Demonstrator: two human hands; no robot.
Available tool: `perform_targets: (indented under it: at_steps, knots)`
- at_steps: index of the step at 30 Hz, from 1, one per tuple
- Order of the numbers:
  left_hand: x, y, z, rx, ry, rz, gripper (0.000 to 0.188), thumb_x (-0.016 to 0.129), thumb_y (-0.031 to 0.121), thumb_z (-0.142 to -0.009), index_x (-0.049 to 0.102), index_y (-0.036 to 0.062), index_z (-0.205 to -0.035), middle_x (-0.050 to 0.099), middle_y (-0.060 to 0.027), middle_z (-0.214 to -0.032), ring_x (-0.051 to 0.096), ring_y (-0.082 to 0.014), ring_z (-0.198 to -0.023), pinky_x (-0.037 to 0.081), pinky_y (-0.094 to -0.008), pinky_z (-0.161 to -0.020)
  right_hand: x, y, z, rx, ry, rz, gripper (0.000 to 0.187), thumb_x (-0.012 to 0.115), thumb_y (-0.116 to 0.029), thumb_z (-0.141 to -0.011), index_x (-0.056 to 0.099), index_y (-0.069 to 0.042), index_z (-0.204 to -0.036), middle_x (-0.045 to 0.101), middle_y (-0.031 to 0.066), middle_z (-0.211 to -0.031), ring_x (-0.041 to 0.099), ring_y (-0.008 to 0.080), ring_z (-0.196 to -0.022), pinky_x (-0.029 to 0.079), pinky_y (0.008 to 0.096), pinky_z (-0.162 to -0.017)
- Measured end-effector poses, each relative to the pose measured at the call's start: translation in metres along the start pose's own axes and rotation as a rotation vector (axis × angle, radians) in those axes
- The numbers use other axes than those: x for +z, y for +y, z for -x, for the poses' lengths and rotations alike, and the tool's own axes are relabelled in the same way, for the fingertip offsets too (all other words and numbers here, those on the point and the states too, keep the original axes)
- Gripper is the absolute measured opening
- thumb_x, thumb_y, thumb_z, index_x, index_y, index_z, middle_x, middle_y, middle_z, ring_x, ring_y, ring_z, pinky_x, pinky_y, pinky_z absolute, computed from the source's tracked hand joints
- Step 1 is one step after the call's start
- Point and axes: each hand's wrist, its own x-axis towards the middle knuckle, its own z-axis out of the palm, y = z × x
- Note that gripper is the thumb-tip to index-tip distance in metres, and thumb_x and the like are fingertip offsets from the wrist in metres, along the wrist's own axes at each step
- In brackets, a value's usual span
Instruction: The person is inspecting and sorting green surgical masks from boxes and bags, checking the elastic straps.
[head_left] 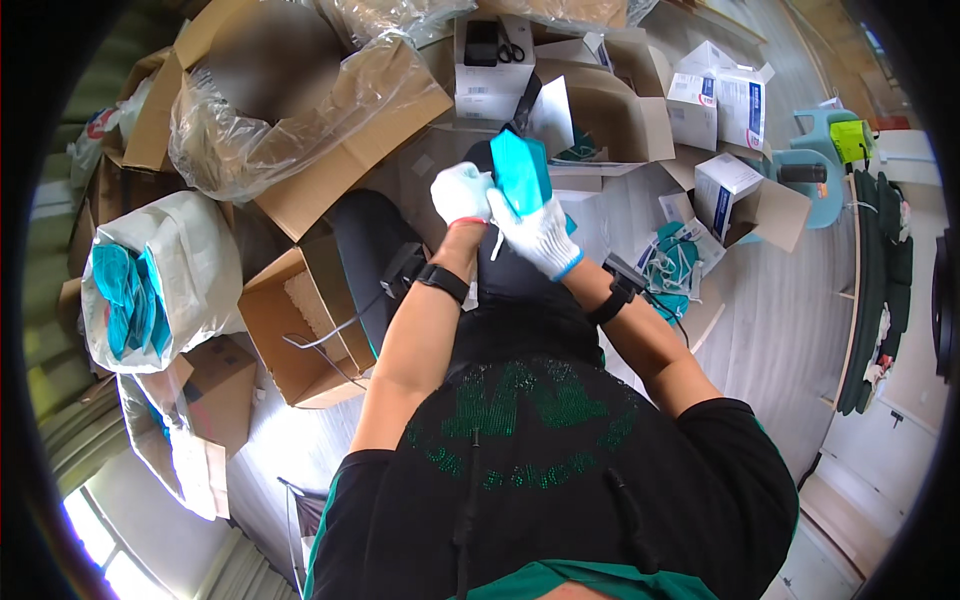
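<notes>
My right hand (541,237), in a white knit glove with a blue cuff, is wrapped round a teal folded pouch-like piece (521,168) with a flat, smooth face. Close beside it on the left is my left hand (461,194), in a white glove, its fingers curled in. What the left hand holds, if anything, is hidden. A narrow white strip hangs below the hands. Both are raised above my lap. To the right, several teal pieces with white straps (672,262) lie heaped in a carton. Teal pieces also show in the open carton (628,125) ahead.
A white sack (185,275) with teal pieces (130,300) stands at left. Near it is an open brown carton (300,345). Far ahead, scissors (511,45) lie on a white box (490,85). White boxes (728,190) and a light blue chair (822,150) stand at right.
</notes>
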Motion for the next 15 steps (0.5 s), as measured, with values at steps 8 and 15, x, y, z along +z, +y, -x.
perform_targets:
  at_steps: [8,15]
  knots:
    - [0.049,-0.02,0.016,-0.066,-0.125,-0.535,0.02,0.058,0.025,-0.078,0.073,0.0118,-0.08,0.07,-0.0145,-0.083,0.068,-0.034,-0.077,0.055,-0.0428,-0.068,-0.048,0.012,0.064,-0.097,-0.313,0.122,0.013,0.069,-0.02,-0.079,0.064,-0.008,-0.081,0.058,0.0151,-0.068,0.061,0.0296,-0.064,0.045,0.0395,-0.054]
    - [-0.032,-0.13,-0.033,0.018,-0.154,-0.705,0.037,0.047,0.028,-0.085,0.069,0.0069,-0.065,0.069,-0.0184,-0.077,0.068,-0.0319,-0.07,0.053,-0.0477,-0.064,-0.081,-0.016,0.005,-0.285,-0.246,0.279,0.021,0.063,-0.014,-0.086,0.065,-0.005,-0.105,0.065,0.0089,-0.086,0.062,0.0254,-0.079,0.049,0.0369,-0.067]
